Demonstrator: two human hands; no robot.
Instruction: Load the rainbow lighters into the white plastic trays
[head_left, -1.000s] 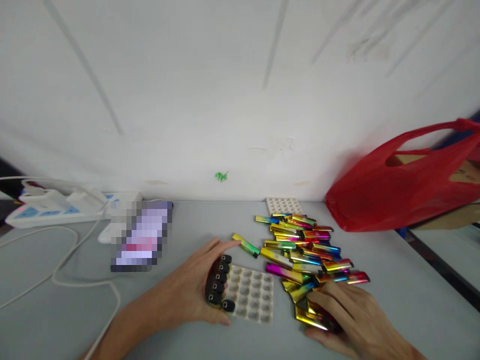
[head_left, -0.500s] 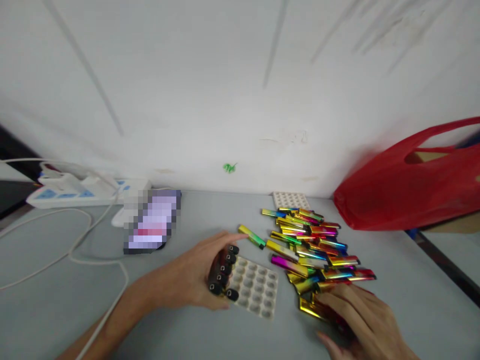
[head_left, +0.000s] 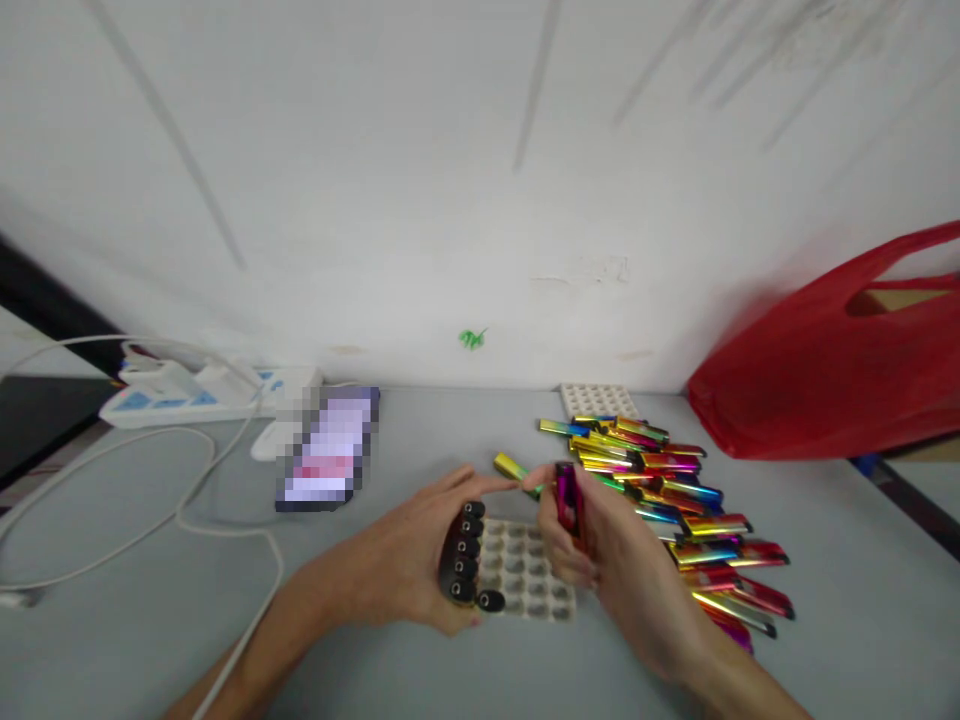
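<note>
My left hand point(head_left: 409, 560) is curled around a row of upright black-topped tubes point(head_left: 466, 550) at the left side of a pale tray point(head_left: 525, 570) with round hollows. One more black-topped tube point(head_left: 491, 601) stands at the tray's front left. My right hand point(head_left: 611, 560) is over the tray's right side, its fingers wrapped round a magenta shiny tube point(head_left: 568, 498). A yellow-green tube point(head_left: 511, 466) lies behind the tray, partly covered by fingertips. To the right spreads a pile of shiny multicoloured tubes point(head_left: 705, 550).
A second pale tray point(head_left: 598, 401) lies by the wall point(head_left: 420, 200). A red bag point(head_left: 825, 370) stands at the right. At the left are a phone point(head_left: 330, 450), a power strip point(head_left: 187, 395) and a looping white cable point(head_left: 274, 545).
My right hand has moved left from the pile to the tray, bringing a magenta tube. My left hand remains around the black-topped tubes. The whole view has shifted slightly.
</note>
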